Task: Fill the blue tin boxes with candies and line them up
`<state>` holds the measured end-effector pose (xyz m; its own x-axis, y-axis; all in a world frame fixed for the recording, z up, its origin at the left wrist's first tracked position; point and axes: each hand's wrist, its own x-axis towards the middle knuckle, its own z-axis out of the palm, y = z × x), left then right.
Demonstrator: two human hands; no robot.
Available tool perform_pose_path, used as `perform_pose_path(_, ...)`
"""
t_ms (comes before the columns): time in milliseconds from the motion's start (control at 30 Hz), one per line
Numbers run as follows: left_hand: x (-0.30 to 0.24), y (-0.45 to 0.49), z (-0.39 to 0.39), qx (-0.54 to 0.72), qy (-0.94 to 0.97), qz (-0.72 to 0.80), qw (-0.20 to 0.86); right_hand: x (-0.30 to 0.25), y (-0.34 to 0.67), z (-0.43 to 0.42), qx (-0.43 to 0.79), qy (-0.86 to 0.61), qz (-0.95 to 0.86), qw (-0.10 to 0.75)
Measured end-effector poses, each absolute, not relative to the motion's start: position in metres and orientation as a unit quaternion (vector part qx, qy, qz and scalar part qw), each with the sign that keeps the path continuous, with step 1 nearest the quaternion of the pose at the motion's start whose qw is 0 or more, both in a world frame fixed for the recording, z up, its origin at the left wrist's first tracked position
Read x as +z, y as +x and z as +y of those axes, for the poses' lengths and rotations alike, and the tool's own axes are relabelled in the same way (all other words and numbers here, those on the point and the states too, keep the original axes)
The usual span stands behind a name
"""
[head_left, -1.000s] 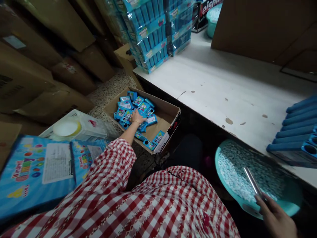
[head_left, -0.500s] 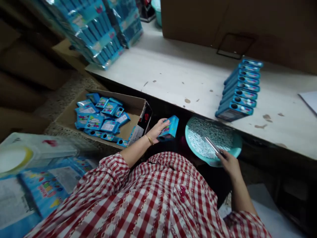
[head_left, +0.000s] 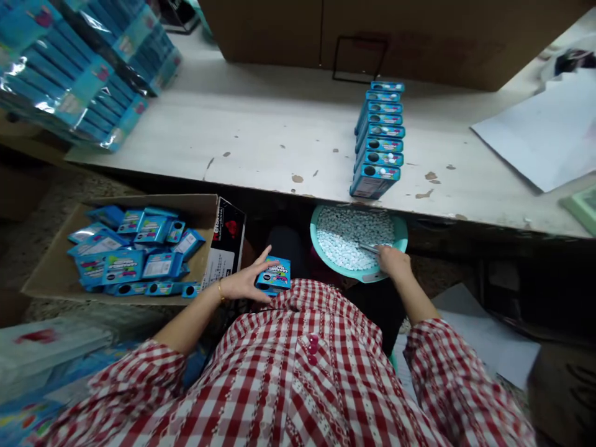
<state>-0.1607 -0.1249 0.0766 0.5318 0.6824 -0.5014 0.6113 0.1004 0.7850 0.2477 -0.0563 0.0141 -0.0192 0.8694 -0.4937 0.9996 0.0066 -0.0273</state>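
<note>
My left hand [head_left: 244, 279] grips a small blue candy box [head_left: 273, 275] in front of my checked shirt, fingers spread around it. My right hand [head_left: 393, 261] holds a shiny metal scoop [head_left: 370, 248] over a teal plastic basin [head_left: 344, 270]. The basin is full of small white-and-blue candies [head_left: 351, 233], and the scoop's tip rests among them. A low cardboard tray [head_left: 139, 299] of loose blue boxes [head_left: 125, 264] sits to my left. A row of blue boxes [head_left: 376, 139] stands on the table above the basin.
A chipped white table [head_left: 261, 136] runs across the view, with shrink-wrapped blue box stacks [head_left: 79, 74] at far left. A paper sheet [head_left: 535, 130] lies at right, and a brown cardboard panel [head_left: 372, 37] stands behind. Papers lie on the floor at lower right.
My left hand has moved from the tray with a box taken from it and now holds it near my chest. The view has swung right, and the scoop has dropped into the basin.
</note>
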Motion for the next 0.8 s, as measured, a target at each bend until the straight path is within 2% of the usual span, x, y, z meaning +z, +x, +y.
perform_pose_path(167, 0.059, -0.158, -0.136, 0.057, 0.728, 0.478, 0.488, -0.030, 0.188, -0.035, -0.321, 0.704, 0.634, 0.003)
perform_pose_path(367, 0.060, -0.131, -0.117, 0.179, 0.722, 0.543, 0.389, -0.045, 0.185, -0.026, -0.381, 0.669, 0.634, -0.076)
perform_pose_path(467, 0.067, -0.103, -0.093, 0.260, 0.689, 0.566, 0.370, -0.032, 0.208, -0.032, -0.405, 0.650, 0.628, -0.140)
perform_pose_path(600, 0.061, -0.058, -0.055, 0.332, 0.644, 0.539, 0.429, 0.003, 0.241, -0.042, -0.447, 0.616, 0.601, -0.246)
perform_pose_path(800, 0.041, -0.005, -0.016, 0.267, 0.674, 0.567, 0.391, 0.069, 0.270, -0.049, -0.457, 0.602, 0.614, -0.226)
